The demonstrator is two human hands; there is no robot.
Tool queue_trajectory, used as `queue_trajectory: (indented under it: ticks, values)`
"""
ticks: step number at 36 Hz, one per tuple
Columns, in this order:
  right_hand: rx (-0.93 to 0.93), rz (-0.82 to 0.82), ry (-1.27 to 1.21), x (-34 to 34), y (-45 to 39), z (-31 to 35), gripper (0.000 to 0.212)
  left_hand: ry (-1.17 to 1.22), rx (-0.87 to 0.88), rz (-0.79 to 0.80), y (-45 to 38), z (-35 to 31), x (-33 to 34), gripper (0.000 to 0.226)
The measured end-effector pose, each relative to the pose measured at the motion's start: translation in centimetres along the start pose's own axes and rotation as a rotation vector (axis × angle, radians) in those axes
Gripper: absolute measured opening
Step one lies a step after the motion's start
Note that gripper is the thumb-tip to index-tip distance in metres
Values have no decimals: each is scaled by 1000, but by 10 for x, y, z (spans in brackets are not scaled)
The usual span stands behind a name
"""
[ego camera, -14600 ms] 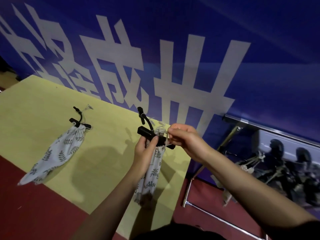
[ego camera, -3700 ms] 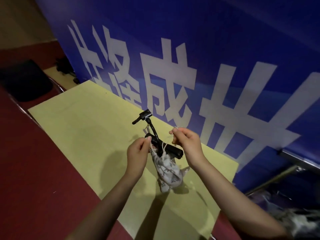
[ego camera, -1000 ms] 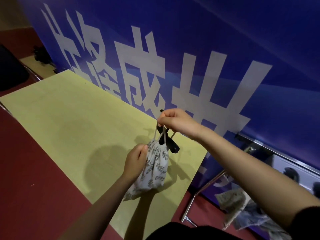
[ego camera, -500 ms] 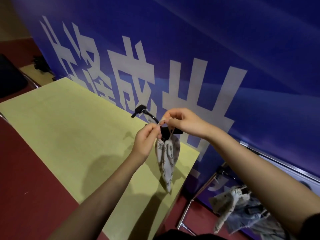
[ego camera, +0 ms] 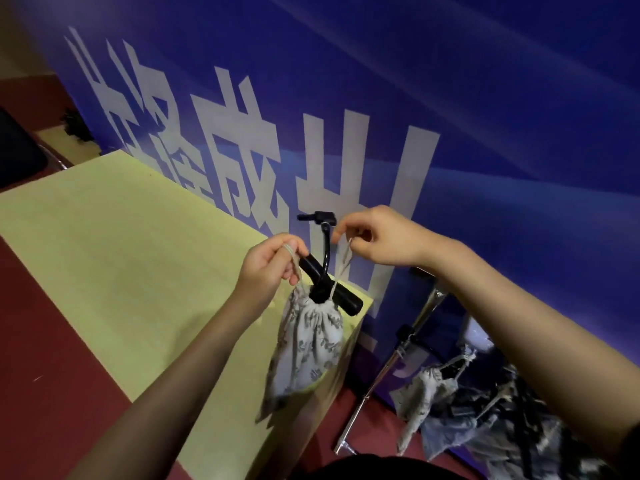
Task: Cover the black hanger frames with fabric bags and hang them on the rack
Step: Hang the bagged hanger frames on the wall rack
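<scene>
A black hanger frame (ego camera: 325,271) hangs in the air above the yellow table's right end, its hook pointing up toward the blue wall. A white fabric bag (ego camera: 304,348) with a grey leaf print covers its lower part, gathered tight under the black crossbar. My left hand (ego camera: 268,263) pinches one drawstring on the left of the bar. My right hand (ego camera: 377,237) pinches the other drawstring, pulled up and to the right. The frame's lower part is hidden inside the bag.
The yellow table (ego camera: 121,258) stands on a red floor against a blue banner wall (ego camera: 415,98). To the right, a metal rack (ego camera: 391,362) holds several covered hangers (ego camera: 433,386), with more bags piled below. A dark chair (ego camera: 17,150) sits far left.
My hands have drawn apart, pulling the two drawstrings out to either side. The bag's mouth has gathered tight under the crossbar, and the hanger's hook stands clear above.
</scene>
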State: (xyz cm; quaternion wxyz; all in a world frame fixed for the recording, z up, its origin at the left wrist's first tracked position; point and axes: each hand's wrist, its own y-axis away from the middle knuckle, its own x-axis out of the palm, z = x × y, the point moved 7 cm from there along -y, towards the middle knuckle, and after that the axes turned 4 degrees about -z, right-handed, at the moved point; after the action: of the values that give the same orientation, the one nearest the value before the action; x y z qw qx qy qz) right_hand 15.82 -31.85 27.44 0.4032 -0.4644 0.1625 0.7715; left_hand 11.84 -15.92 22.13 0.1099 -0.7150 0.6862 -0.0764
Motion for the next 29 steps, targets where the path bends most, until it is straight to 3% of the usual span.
queue_trajectory:
  ticks: [4, 9, 13, 16, 20, 25, 29]
  values:
    - [-81, 29, 149, -1, 9, 2, 8, -160, 36, 195, 0, -10, 10, 26]
    - [-110, -43, 394, 2, 10, -9, 29, -344, 77, 354, -2, -15, 16, 32]
    - [-114, -190, 534, 6, 8, -13, 33, -260, 9, 358, -5, -17, 8, 25]
    - [31, -289, 506, 1, 3, -19, 25, -214, 18, 325, -7, -18, -4, 24]
    - [247, -306, 361, 8, -9, -26, 19, -221, 67, 265, -8, -19, -23, 29]
    - [378, -487, -235, 29, -20, -22, 26, -262, 128, 282, -8, -21, -40, 26]
    - [420, -489, -595, 51, -35, -6, 31, -243, 112, 308, -9, -23, -51, 26]
